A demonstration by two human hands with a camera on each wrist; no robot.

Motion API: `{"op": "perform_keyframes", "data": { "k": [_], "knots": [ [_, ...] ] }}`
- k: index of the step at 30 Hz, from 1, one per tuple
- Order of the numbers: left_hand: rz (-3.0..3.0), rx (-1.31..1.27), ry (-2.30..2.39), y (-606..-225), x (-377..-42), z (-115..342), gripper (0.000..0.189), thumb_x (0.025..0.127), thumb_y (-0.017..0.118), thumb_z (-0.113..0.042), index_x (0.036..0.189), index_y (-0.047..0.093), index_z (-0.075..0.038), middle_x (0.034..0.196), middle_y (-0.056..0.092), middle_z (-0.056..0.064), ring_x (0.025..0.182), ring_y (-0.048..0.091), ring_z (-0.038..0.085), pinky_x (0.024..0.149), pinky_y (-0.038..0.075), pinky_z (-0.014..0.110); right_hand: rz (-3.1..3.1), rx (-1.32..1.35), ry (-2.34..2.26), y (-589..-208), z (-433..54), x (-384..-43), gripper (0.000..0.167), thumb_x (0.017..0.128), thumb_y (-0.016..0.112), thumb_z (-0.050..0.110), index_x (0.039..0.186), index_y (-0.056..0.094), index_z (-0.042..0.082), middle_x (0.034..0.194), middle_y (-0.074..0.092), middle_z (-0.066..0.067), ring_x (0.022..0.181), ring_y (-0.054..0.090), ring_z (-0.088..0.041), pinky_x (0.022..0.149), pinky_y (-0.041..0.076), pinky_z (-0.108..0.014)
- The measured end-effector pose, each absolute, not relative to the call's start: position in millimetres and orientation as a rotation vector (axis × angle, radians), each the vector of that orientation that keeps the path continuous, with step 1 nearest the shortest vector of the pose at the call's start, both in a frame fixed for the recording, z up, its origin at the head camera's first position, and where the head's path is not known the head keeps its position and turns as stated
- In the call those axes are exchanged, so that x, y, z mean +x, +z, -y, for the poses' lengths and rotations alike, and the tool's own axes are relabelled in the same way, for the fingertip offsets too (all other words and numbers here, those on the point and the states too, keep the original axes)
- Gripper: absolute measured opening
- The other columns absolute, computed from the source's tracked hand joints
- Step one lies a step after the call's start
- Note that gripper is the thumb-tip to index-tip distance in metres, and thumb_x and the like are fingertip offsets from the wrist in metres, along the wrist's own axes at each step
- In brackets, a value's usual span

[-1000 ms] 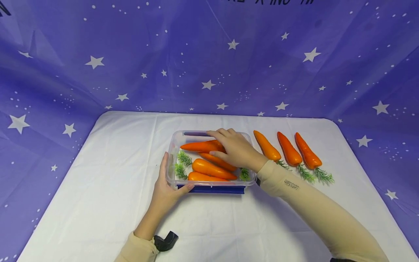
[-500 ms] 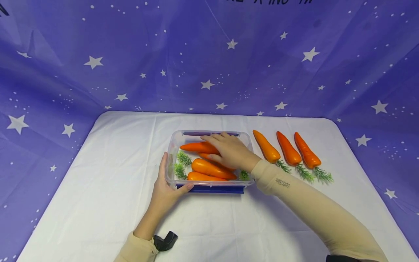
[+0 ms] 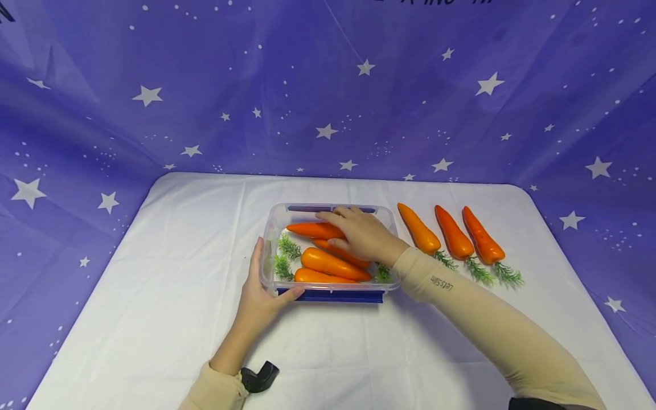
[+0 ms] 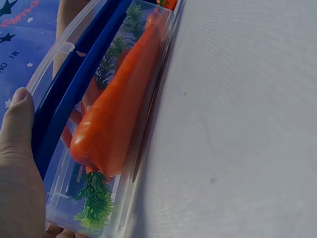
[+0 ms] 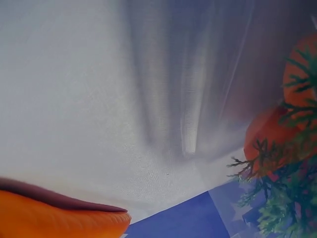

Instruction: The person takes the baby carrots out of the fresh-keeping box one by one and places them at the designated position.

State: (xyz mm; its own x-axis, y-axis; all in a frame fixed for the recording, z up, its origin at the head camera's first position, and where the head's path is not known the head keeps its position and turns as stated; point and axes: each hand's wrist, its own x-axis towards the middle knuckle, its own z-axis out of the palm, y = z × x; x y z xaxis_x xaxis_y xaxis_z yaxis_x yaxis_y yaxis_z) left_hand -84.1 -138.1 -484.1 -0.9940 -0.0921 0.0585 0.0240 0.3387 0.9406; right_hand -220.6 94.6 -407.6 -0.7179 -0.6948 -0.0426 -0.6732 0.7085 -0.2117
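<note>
A clear plastic food container (image 3: pixel 263 259) with blue latches stands on the white cloth, with several orange toy carrots (image 3: pixel 333 263) and green tops inside. My left hand (image 3: pixel 255 304) grips its near left corner, thumb over the front blue latch (image 3: pixel 340 296). In the left wrist view that thumb (image 4: pixel 17 129) lies against the latch, and a carrot (image 4: pixel 111 119) shows through the clear wall. Reaching into the container, my right hand (image 3: pixel 366 234) holds the rearmost carrot (image 3: pixel 311 229), whose thick end is hidden under the palm. The fingers of that hand are out of the right wrist view.
Three more carrots (image 3: pixel 453 233) lie side by side on the cloth right of the container, green tops toward the near side. A purple star-printed backdrop (image 3: pixel 328 102) surrounds the table. In the right wrist view a carrot (image 5: pixel 59 218) appears at lower left.
My right hand has shifted a little to the left and deeper over the container. The rearmost carrot's tip has slid slightly to the right. My left hand and the container keep their places.
</note>
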Motion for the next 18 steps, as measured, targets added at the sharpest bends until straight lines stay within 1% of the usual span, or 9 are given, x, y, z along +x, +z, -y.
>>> {"op": "perform_keyframes", "data": {
  "k": [1, 2, 4, 6, 8, 11, 12, 15, 18],
  "knots": [
    [2.486, 0.064, -1.748, -484.2, -84.1, 138.1, 0.122, 0.072, 0.089, -0.032, 0.16, 0.004, -0.036, 0.166, 0.019, 0.0, 0.148, 0.029, 0.03, 0.117, 0.026, 0.062, -2.785, -1.109, -0.284, -407.3, -94.9, -220.7, 0.063, 0.097, 0.062, 0.039, 0.154, 0.036, 0.032, 0.133, 0.055, -0.006, 0.117, 0.056, -0.029, 0.096, 0.052, -0.047],
    [2.486, 0.066, -1.749, -484.3, -84.1, 138.1, 0.122, 0.072, 0.089, -0.032, 0.159, 0.004, -0.037, 0.166, 0.019, 0.0, 0.148, 0.029, 0.03, 0.117, 0.026, 0.062, -2.777, -1.092, -0.291, -406.9, -95.2, -220.8, 0.064, 0.097, 0.063, 0.039, 0.154, 0.035, 0.032, 0.135, 0.054, -0.006, 0.118, 0.056, -0.029, 0.097, 0.052, -0.048],
    [2.484, 0.067, -1.752, -484.2, -84.1, 138.0, 0.122, 0.072, 0.09, -0.032, 0.158, 0.004, -0.041, 0.166, 0.018, -0.001, 0.148, 0.029, 0.03, 0.118, 0.026, 0.061, -2.758, -1.062, -0.307, -405.7, -96.1, -220.9, 0.066, 0.096, 0.064, 0.038, 0.155, 0.034, 0.032, 0.139, 0.051, -0.008, 0.122, 0.054, -0.032, 0.099, 0.051, -0.05],
    [2.48, 0.068, -1.754, -484.2, -84.2, 138.0, 0.122, 0.072, 0.09, -0.032, 0.157, 0.004, -0.045, 0.166, 0.018, -0.001, 0.148, 0.029, 0.029, 0.118, 0.026, 0.061, -2.732, -1.04, -0.32, -404.1, -96.6, -220.7, 0.068, 0.095, 0.065, 0.037, 0.155, 0.033, 0.032, 0.14, 0.05, -0.009, 0.122, 0.055, -0.032, 0.099, 0.051, -0.05],
    [2.476, 0.068, -1.758, -484.1, -84.2, 137.9, 0.122, 0.071, 0.09, -0.032, 0.155, 0.004, -0.049, 0.166, 0.017, -0.002, 0.148, 0.029, 0.029, 0.118, 0.026, 0.06, -2.71, -1.032, -0.317, -402.7, -97.1, -220.6, 0.069, 0.095, 0.065, 0.038, 0.155, 0.032, 0.032, 0.138, 0.05, -0.009, 0.118, 0.056, -0.03, 0.098, 0.052, -0.049],
    [2.471, 0.067, -1.761, -484.0, -84.0, 137.8, 0.121, 0.072, 0.09, -0.032, 0.155, 0.004, -0.049, 0.166, 0.017, -0.002, 0.148, 0.028, 0.029, 0.119, 0.025, 0.06, -2.668, -1.035, -0.307, -401.4, -97.4, -220.5, 0.069, 0.096, 0.064, 0.037, 0.156, 0.031, 0.031, 0.127, 0.051, -0.008, 0.103, 0.059, -0.026, 0.09, 0.054, -0.044],
    [2.471, 0.068, -1.761, -483.8, -83.9, 137.7, 0.121, 0.072, 0.09, -0.032, 0.155, 0.004, -0.049, 0.166, 0.018, -0.001, 0.148, 0.029, 0.029, 0.118, 0.025, 0.06, -2.658, -1.035, -0.303, -401.1, -97.5, -220.5, 0.069, 0.096, 0.064, 0.037, 0.156, 0.031, 0.031, 0.127, 0.052, -0.008, 0.102, 0.059, -0.025, 0.091, 0.054, -0.044],
    [2.475, 0.07, -1.754, -483.3, -83.6, 137.5, 0.122, 0.072, 0.09, -0.032, 0.157, 0.004, -0.046, 0.166, 0.019, 0.0, 0.148, 0.029, 0.03, 0.118, 0.026, 0.061, -2.627, -1.031, -0.311, -400.7, -97.5, -220.3, 0.068, 0.096, 0.063, 0.035, 0.156, 0.031, 0.029, 0.133, 0.053, -0.01, 0.107, 0.059, -0.026, 0.096, 0.052, -0.046],
    [2.473, 0.068, -1.749, -483.0, -83.3, 137.2, 0.122, 0.071, 0.09, -0.032, 0.158, 0.005, -0.041, 0.166, 0.02, 0.001, 0.148, 0.029, 0.03, 0.118, 0.026, 0.061, -2.594, -1.035, -0.336, -400.7, -97.6, -220.4, 0.068, 0.096, 0.062, 0.033, 0.156, 0.032, 0.024, 0.146, 0.051, -0.009, 0.121, 0.056, -0.026, 0.106, 0.046, -0.048]
  ]
}}
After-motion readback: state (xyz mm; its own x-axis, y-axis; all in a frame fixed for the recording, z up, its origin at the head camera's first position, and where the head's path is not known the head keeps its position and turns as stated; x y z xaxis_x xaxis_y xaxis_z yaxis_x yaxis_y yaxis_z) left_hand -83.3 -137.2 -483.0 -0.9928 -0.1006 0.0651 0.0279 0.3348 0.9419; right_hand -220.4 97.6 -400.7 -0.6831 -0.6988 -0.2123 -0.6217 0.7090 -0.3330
